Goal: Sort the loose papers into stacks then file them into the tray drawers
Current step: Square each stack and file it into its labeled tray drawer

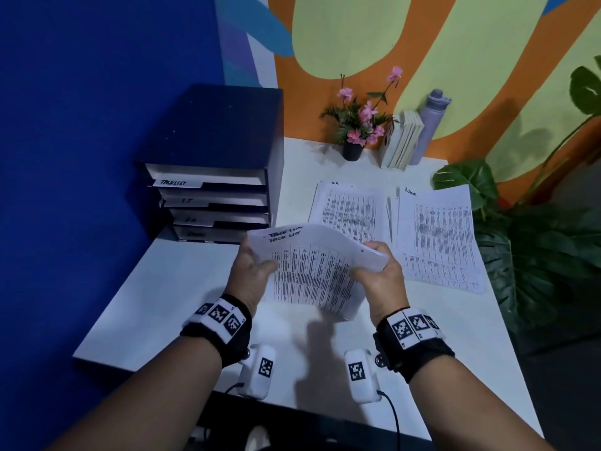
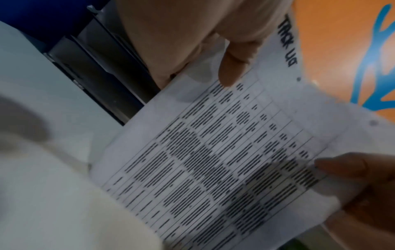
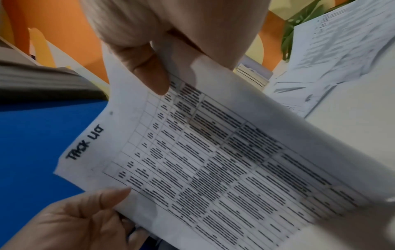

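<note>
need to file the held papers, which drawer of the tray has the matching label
The top drawer: its tab reads "TASKLIST", matching the heading on the held stack. The drawer below it reads "IT"; the two lowest labels are too blurred to read.

Blue wall (image 1: 81, 125); orange-yellow mural (image 1: 422, 43)

Bare forearms, black wrist straps (image 1: 217, 333), white coded marker bands (image 1: 414, 326)

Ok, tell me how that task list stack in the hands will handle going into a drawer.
Probably floppy: the task list stack already bows between the left hand and right hand. Likely light, since thumb pinches hold it. Sheets may fan apart; the top edges look slightly offset.
</note>
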Motion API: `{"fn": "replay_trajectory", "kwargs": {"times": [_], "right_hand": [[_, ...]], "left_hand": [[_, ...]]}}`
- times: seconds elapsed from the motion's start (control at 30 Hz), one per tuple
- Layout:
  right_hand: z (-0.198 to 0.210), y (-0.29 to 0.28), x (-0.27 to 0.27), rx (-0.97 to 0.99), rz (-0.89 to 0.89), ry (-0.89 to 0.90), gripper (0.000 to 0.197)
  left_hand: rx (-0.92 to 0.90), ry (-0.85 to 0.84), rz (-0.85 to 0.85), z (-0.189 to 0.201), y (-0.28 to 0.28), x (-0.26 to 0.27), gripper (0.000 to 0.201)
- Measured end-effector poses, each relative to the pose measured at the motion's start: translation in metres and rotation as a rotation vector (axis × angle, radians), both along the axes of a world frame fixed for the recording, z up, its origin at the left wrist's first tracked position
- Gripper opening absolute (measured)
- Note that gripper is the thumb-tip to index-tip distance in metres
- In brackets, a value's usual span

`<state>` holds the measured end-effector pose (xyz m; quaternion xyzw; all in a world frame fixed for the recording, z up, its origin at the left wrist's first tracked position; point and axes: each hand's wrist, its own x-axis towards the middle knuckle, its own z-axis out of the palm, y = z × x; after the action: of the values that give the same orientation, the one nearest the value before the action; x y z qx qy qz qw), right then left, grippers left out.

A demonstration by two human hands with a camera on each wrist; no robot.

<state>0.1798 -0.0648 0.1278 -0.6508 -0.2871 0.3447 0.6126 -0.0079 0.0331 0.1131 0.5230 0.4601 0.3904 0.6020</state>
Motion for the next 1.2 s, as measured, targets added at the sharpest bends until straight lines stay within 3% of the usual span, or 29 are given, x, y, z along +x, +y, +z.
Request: {"fn": "replay_trajectory", "kwargs": {"times": [0.17, 0.4, 0.5, 0.57, 0.77, 0.9, 1.0, 1.07, 1.2], "right_hand": [[-0.017, 0.006, -0.002, -0.165, 0.008, 0.033, 0.033], [-0.002, 0.035, -0.020, -0.186, 0.214, -0.181, 0.008], [-0.006, 0.060, -0.044, -0.262, 0.232, -0.197, 0.010], [-0.011, 0.078, -0.059, -0.321, 0.248, -0.173, 0.014], [-0.017, 0.128, -0.095, -0.368, 0.253, -0.152, 0.014], [-0.015, 0.155, -0.106, -0.385, 0.228, -0.137, 0.028], [-0.012, 0.168, -0.109, -0.340, 0.218, -0.158, 0.028], [-0.006, 0.173, -0.110, -0.289, 0.218, -0.153, 0.017], [0.001, 0.176, -0.111, -0.174, 0.281, -0.033, 0.018]], "left_hand": [[0.034, 0.241, -0.010, -0.019, -0.007, -0.003, 0.038], [-0.033, 0.260, 0.253, -0.015, 0.023, -0.039, 0.025], [-0.113, 0.233, 0.258, -0.018, 0.037, -0.067, 0.033], [-0.130, 0.234, 0.259, -0.013, 0.038, -0.086, 0.027], [-0.342, 0.226, 0.104, -0.013, 0.042, -0.154, 0.032], [-0.453, 0.218, -0.073, -0.011, 0.044, -0.188, 0.029], [-0.412, 0.225, -0.084, -0.006, 0.050, -0.199, 0.023], [-0.327, 0.222, 0.001, 0.000, 0.065, -0.197, 0.022], [-0.189, 0.207, 0.118, 0.013, 0.115, -0.178, 0.027]]}}
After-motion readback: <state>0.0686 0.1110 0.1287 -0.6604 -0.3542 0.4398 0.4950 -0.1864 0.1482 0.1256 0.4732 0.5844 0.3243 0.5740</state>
